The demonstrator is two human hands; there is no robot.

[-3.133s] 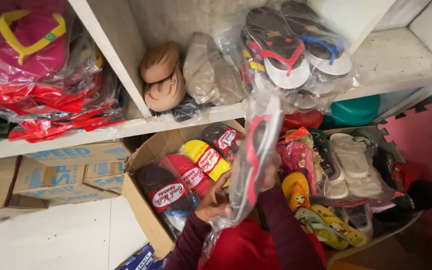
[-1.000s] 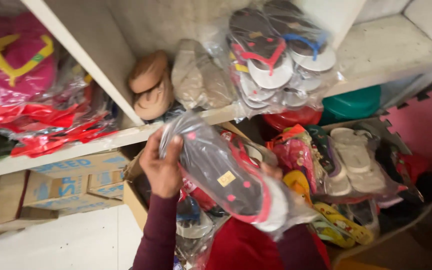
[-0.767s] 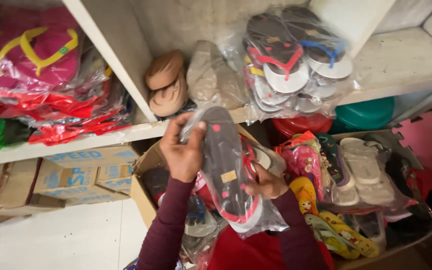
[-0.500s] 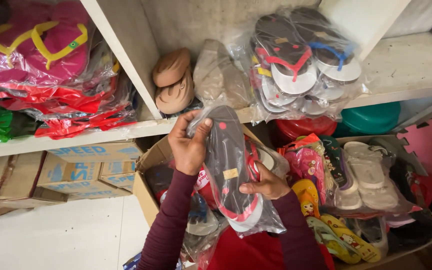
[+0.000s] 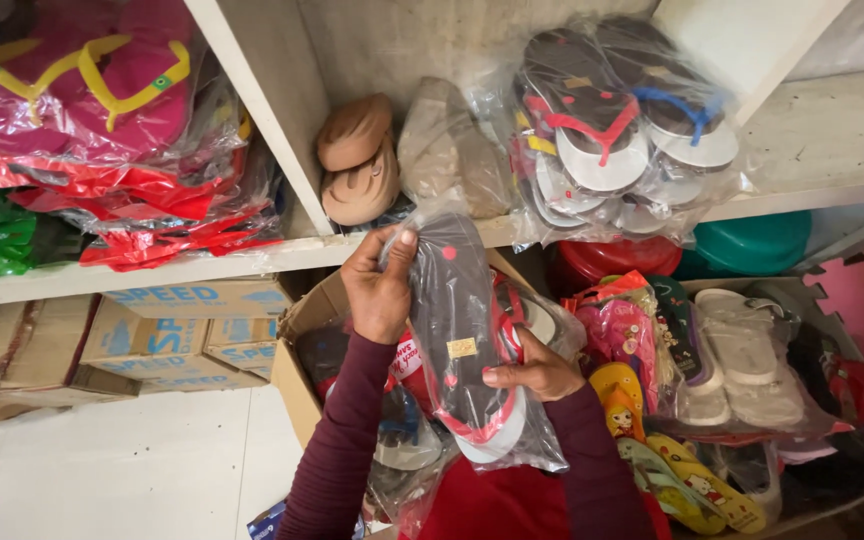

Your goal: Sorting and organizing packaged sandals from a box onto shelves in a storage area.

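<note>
Above open cardboard box, bagged dark flip-flop pair with red straps now raised, turned sole-up; top pinched by left hand, side gripped by right hand.

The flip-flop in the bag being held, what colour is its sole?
Dark grey with red dots, on the flip-flop; head view.

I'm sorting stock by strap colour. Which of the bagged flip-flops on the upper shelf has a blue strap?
The flip-flop with the blue strap sits rightmost in the clear bag; the one beside it has a red strap.
</note>
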